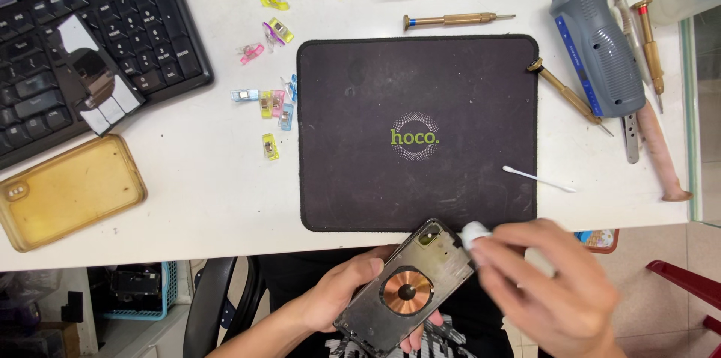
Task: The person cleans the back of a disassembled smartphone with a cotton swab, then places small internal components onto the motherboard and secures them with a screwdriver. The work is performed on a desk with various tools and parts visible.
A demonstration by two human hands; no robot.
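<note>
Nearest to you is the phone back housing (405,287), which your left hand (342,298) holds from underneath, below the near edge of the black mat (417,133) and out past the edge of the table (203,185), so it hangs over your lap and not over any support. The fingers of this hand are curled around the long sides of the housing, and its inside, with the round copper coil (406,292), faces up. Your right hand (548,290) is blurred; its fingers seem pressed together on a small white pad (475,234) at the corner of the housing closest to the mat, but I cannot tell exactly how they pinch it. I think the main risk is a drop: if you push hard with the pad, the housing can turn in the left hand and slip down to the floor, because nothing is under it. A second risk is the coil: if the pad or a fingernail catches its thin edge, it may lift or tear. If the pad is wet, which I cannot see, liquid may run toward the camera opening near that corner. On the mat, close to its right edge, a cotton swab (537,178) lies loose, and your right sleeve or wrist could sweep it off. Left of the mat the small coloured clips (269,106) are scattered, and right of it the screwdrivers (567,95) and the grey tool (597,46) lie close together; a fast reach there may knock one down.
</note>
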